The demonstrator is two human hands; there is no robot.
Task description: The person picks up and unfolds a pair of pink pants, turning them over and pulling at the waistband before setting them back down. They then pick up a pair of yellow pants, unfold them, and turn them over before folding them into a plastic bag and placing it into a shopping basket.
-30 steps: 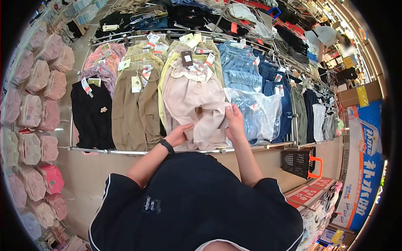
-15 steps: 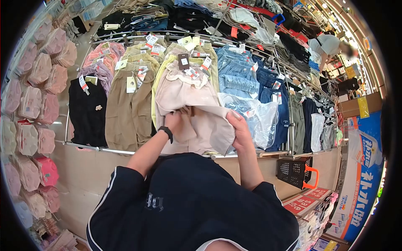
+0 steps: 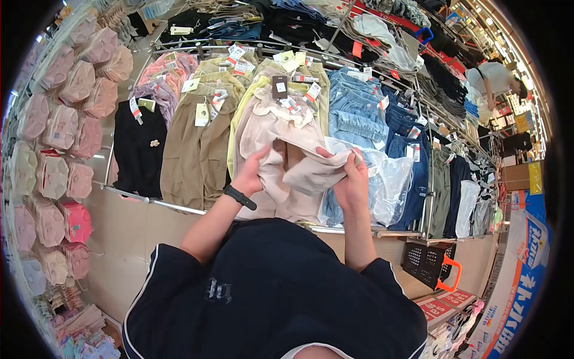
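Note:
Pale pink pants (image 3: 263, 122) with a ruffled waist and several tags lie on top of a stack on the rack in front of me. My left hand (image 3: 251, 173), a black watch on its wrist, is closed on the left edge of a raised fold of the cloth. Higher and to the right, my right hand (image 3: 351, 179) pinches the other side of the fold, thumb on top. Between both hands the fabric gapes into a dark opening. Beside my right hand is a clear plastic bag (image 3: 388, 185) lying over blue jeans (image 3: 359, 110).
Khaki pants (image 3: 194, 155) and a black garment (image 3: 139, 149) hang on the left. A metal rail (image 3: 155, 200) runs along the rack's front. A black basket with an orange handle (image 3: 451, 272) stands at lower right. Packaged pink items (image 3: 63, 128) line the left. Another person (image 3: 493, 81) is at far right.
My left hand has come out from inside the pants and now grips the fold's edge. My right hand has lifted its side of the cloth. The view has shifted slightly.

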